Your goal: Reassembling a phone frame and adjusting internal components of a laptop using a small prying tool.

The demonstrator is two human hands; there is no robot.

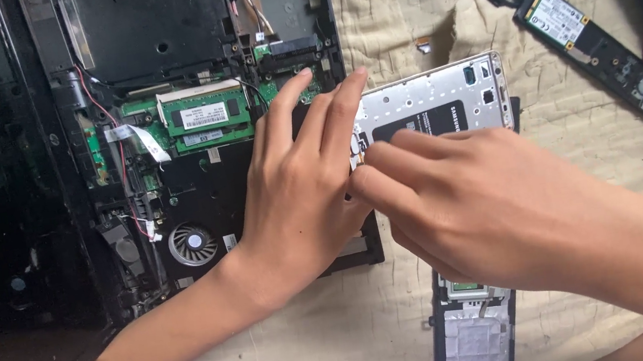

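beige cloth carries opened laptop, phone.
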